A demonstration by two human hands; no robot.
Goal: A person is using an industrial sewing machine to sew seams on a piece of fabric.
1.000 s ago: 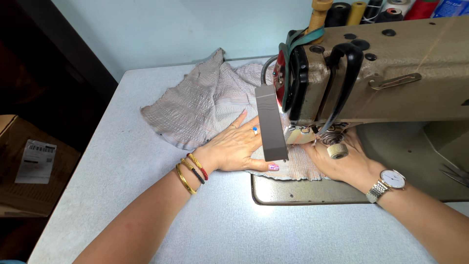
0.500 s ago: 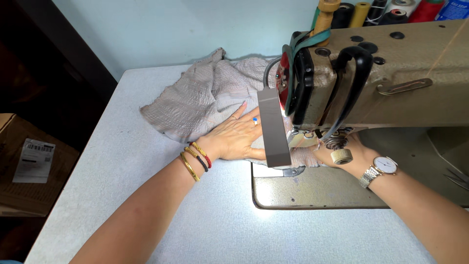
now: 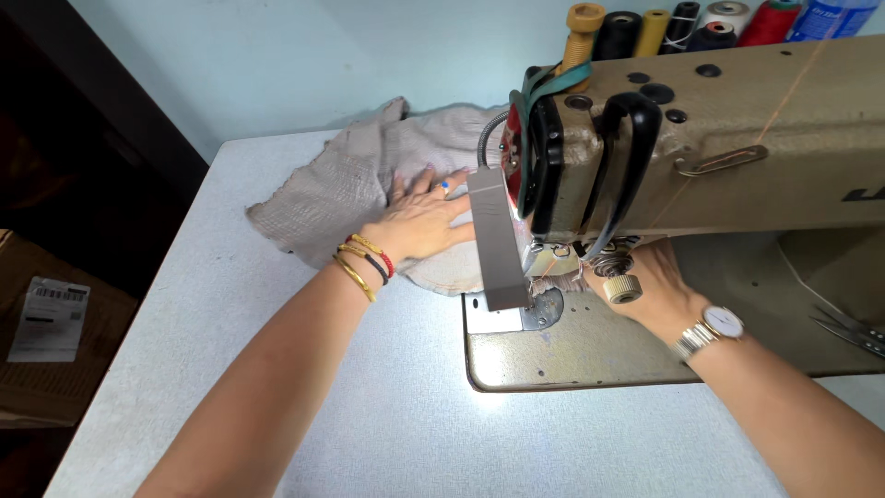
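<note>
A beige-grey crinkled cloth [image 3: 341, 184] lies on the pale table [image 3: 184, 323], running under the head of a tan sewing machine [image 3: 719, 148]. My left hand [image 3: 419, 221], with bangles on the wrist, lies flat on the cloth just left of the machine's grey lamp bar [image 3: 498, 244]. My right hand [image 3: 645, 286], with a watch on the wrist, is under the machine arm behind a round knob, its fingers toward the needle area and mostly hidden. A small bit of cloth shows at the presser foot [image 3: 546, 286].
Thread spools [image 3: 682, 23] in yellow, black, white and red stand behind the machine. Scissors [image 3: 853, 327] lie at the right edge on the machine bed [image 3: 572, 355]. A cardboard box with a label [image 3: 41, 318] sits low at the left, beyond the table edge.
My left hand has slid away from me along with the cloth, most of which now lies behind the needle. My right hand has moved back under the machine arm.
</note>
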